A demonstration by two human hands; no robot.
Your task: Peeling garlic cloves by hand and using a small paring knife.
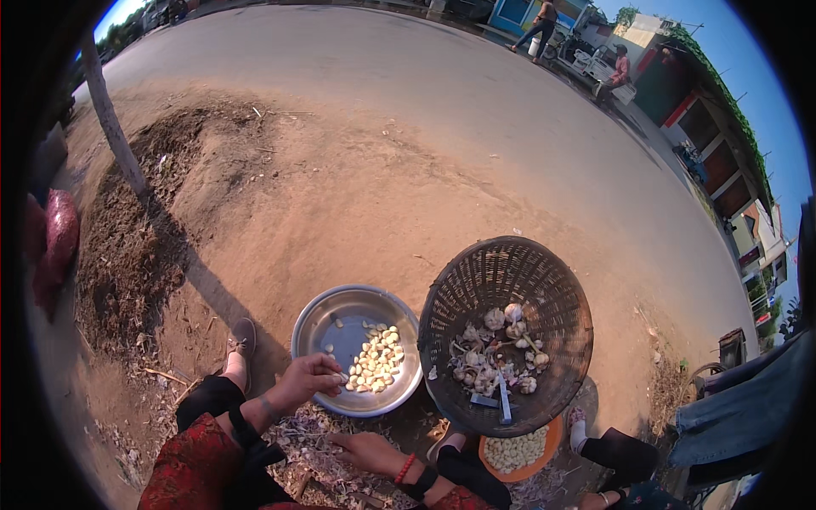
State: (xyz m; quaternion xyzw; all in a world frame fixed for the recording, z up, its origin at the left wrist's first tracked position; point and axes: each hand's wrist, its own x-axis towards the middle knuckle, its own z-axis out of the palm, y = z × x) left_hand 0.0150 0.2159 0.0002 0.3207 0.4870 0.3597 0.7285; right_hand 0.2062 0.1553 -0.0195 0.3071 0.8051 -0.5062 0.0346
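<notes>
My left hand [302,382] reaches over the near left rim of a metal bowl [316,316]. Its fingers are pinched together around a small pale piece that looks like a garlic clove. Peeled garlic cloves [374,361] lie in the bowl, mostly toward its right side. Lower down, my right hand [371,452], with a red bead bracelet at the wrist, hovers above papery garlic skins [308,438]. Its fingers look apart, and I see nothing between them. To the right of the bowl, a dark woven basket [552,297] carries garlic bulbs [497,357] and loose skins.
Two grey flat-sided objects [505,401] lie in the basket. Under its near edge is an orange basin [552,438] of peeled cloves. Another person's hand [599,500] shows at lower right. A pole [110,119] and red sacks [59,238] stand left; a road [357,51] runs beyond.
</notes>
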